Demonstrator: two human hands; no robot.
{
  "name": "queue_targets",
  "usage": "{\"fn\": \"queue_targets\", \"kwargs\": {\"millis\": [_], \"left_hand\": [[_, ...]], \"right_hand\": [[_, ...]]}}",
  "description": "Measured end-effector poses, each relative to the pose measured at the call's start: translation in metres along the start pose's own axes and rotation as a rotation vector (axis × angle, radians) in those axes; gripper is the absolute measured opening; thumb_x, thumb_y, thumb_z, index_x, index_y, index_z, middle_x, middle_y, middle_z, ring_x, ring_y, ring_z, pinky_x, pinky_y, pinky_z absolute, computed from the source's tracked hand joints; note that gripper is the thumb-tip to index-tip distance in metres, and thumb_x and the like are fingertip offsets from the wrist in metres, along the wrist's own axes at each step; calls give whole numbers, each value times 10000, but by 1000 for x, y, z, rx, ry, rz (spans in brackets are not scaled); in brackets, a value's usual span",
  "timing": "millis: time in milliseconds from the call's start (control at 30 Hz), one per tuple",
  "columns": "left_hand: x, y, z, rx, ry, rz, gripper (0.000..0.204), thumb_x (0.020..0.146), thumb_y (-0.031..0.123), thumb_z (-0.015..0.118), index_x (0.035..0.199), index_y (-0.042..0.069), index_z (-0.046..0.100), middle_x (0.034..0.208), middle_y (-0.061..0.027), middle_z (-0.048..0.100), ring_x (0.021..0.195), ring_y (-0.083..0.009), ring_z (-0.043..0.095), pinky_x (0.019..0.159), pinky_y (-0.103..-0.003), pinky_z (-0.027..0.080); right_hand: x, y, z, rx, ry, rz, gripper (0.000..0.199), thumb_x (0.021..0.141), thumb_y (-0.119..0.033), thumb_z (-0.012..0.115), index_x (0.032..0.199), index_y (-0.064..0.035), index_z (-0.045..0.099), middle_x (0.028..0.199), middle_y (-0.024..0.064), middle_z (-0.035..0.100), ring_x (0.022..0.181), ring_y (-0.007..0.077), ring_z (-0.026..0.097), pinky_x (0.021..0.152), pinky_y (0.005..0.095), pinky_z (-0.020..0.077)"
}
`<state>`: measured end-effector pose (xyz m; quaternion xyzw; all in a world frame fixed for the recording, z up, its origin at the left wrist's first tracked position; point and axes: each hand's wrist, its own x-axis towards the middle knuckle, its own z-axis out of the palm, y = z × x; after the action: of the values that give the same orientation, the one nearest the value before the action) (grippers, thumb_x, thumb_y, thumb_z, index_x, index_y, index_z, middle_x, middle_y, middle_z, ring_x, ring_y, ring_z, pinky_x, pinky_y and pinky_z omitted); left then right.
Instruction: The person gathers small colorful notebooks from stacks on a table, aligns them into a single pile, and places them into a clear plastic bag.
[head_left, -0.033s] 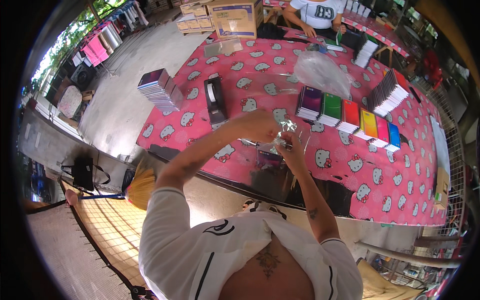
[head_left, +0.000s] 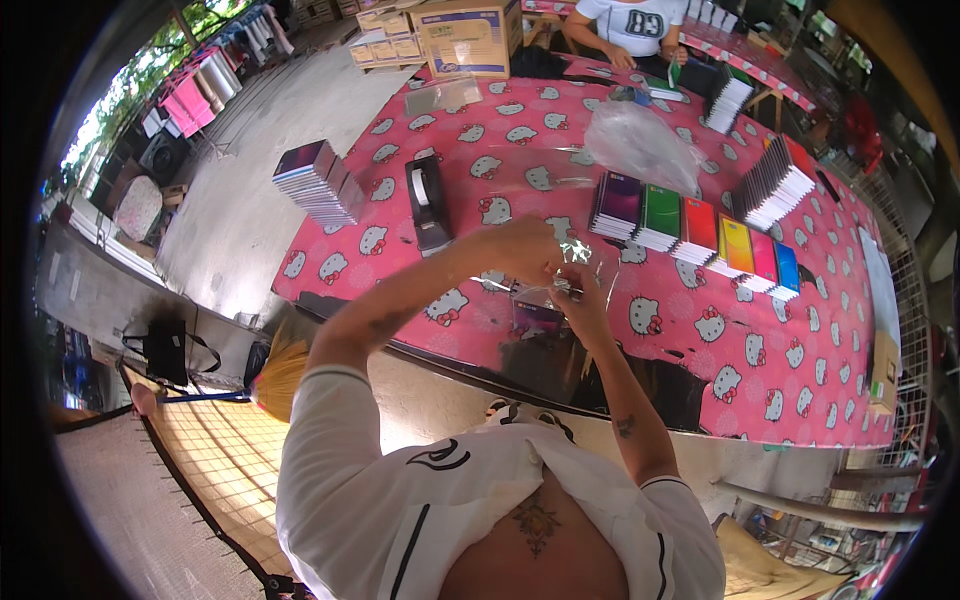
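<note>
Both hands meet mid-table: left hand [head_left: 525, 250] & right hand [head_left: 585, 300] each pinch a clear plastic sleeve [head_left: 575, 262] w/ narrow fingers. Tape dispenser [head_left: 428, 203] sits at 9 o'clock, colourful notebooks [head_left: 695, 228] at 2.

daylight is flooding the scene, bright and even, seeming to come from the open yard up and left of the hands, where the trees and the concrete floor [head_left: 235, 215] are washing out pale. the pink tablecloth [head_left: 520, 160] is glowing strongly. glare is glinting off the clear plastic wrap [head_left: 575, 275] pinched between the left hand [head_left: 525, 250] and the right hand [head_left: 580, 300], and off the crumpled clear bag [head_left: 640, 145] beyond them. below the hands, the space under the table edge is sitting in dark shadow. the fisheye is bending straight edges outward, and a black ring is closing the corners. detail is softening toward the rim.
</note>
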<state>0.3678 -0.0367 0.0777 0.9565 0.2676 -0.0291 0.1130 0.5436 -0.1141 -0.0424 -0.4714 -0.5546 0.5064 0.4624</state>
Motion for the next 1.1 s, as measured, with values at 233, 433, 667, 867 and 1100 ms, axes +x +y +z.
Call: {"fn": "queue_targets", "kwargs": {"millis": [233, 433, 667, 867, 1100], "left_hand": [[27, -88, 72, -803, -409, -187, 399, 840, 393, 750, 1022, 53, 650, 1042, -78, 693, 948, -208, 664, 862, -340, 471], [-51, -74, 148, -1722, 458, -174, 606, 889, 340, 739, 1368, 46, 512, 1339, -91, 579, 1259, -245, 547, 1027, -395, 461], [-96, 32, 104, -477, 726, -330, 724, 716, 244, 870, 1312, 55, 505, 1252, -143, 562, 1174, -286, 577, 948, -414, 493], [-222, -109, -19, -644, 1648, -810, 461, 842, 376, 776, 1057, -19, 677, 854, -82, 695, 766, -155, 651, 703, -312, 523], [-322, -302, -32, -558, 1374, -1792, 829, 778, 763, 613, 830, -54, 742, 783, -234, 709, 773, -395, 701, 729, -448, 538]], "right_hand": [[0, -7, 6, 47, -21, 29, 423, 874, -73, 723, 1244, -30, 523, 1120, 123, 627, 922, 152, 631, 713, 287, 555], [-11, 22, -4, 193, 149, -27, 392, 927, -167, 664, 1276, -36, 542, 1156, 95, 619, 997, 159, 604, 777, 320, 533], [-38, 90, -15, -1000, 157, -330, 354, 872, -185, 643, 1221, -131, 616, 1247, 97, 581, 1165, 360, 527, 1000, 490, 402], [-43, 78, -19, -1004, 172, -270, 350, 880, -209, 645, 1225, -150, 625, 1260, 61, 581, 1186, 330, 517, 1014, 496, 390], [-43, 83, -19, -962, 171, -300, 342, 854, -174, 674, 1194, -141, 648, 1229, 78, 596, 1160, 335, 535, 1025, 492, 394]]}}
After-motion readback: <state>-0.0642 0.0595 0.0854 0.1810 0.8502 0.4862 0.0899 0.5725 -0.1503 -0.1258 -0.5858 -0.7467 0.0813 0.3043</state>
